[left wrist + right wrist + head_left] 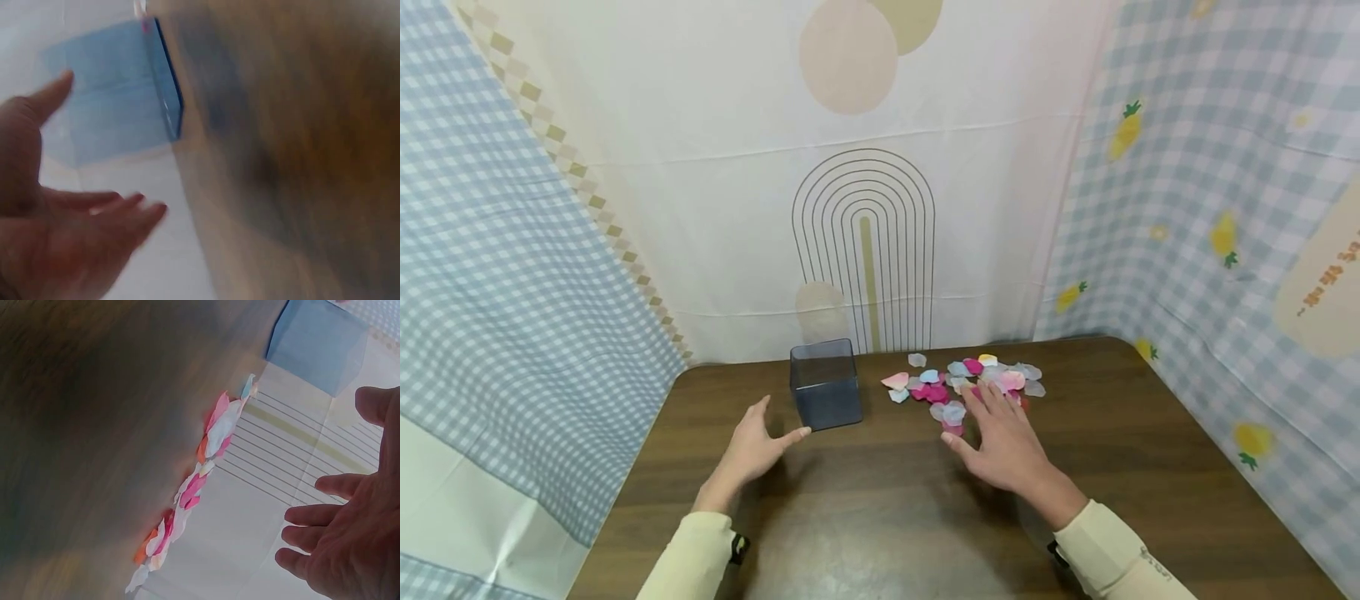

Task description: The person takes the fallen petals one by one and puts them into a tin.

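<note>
A translucent blue-grey square box stands near the back of the wooden table, left of centre. My left hand is just in front of its left side, thumb and fingers spread apart, holding nothing. In the left wrist view the box lies beyond the thumb and fingertips. To the right is a loose scatter of petals in pink, magenta, white and pale blue. My right hand hovers at the near side of the petals with fingers extended, hiding some of them. The right wrist view shows the petals beyond its fingertips.
The brown wooden table has rounded back corners. A white printed cloth hangs behind it. Blue checked cloths hang at the left and right, close to the table's sides.
</note>
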A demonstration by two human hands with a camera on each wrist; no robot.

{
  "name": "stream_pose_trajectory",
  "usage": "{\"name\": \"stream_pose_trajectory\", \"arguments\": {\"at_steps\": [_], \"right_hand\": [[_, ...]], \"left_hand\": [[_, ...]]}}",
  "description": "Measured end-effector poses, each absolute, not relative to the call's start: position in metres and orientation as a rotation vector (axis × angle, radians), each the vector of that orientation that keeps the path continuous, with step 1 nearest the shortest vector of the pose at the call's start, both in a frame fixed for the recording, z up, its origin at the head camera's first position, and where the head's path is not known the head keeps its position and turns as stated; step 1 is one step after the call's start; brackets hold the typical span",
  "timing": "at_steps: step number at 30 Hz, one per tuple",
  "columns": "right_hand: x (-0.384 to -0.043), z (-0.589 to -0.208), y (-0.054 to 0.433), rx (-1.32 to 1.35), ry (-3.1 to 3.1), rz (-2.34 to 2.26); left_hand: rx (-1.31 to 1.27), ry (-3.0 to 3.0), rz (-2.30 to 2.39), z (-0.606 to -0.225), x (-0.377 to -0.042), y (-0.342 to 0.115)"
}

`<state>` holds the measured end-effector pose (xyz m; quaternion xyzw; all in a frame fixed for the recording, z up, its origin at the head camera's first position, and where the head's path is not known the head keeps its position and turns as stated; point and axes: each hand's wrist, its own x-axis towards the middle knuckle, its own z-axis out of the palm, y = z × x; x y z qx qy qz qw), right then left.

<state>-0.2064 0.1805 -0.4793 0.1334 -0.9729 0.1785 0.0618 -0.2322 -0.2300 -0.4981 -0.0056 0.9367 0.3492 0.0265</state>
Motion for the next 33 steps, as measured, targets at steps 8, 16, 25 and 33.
{"name": "stream_pose_trajectory", "arguments": {"at_steps": [8,16,25,33], "right_hand": [[-0.210,-0.479,0.187,0.406,-2.897,0.579],[-0.215,-0.477,0.189,0.413,-2.907,0.571],[-0.216,-0.477,0.189,0.408,-2.916,0.590],[-0.216,-0.481,0.189,0.422,-2.912,0.605]], "left_hand": [[0.097,2.518,1.556,-0.508,-0.280,-0.234],[0.158,2.328,1.844,-0.518,-0.300,-0.211],[0.125,2.299,1.931,-0.525,-0.310,-0.202],[0.122,2.246,1.953,-0.525,-0.311,-0.200]]}}
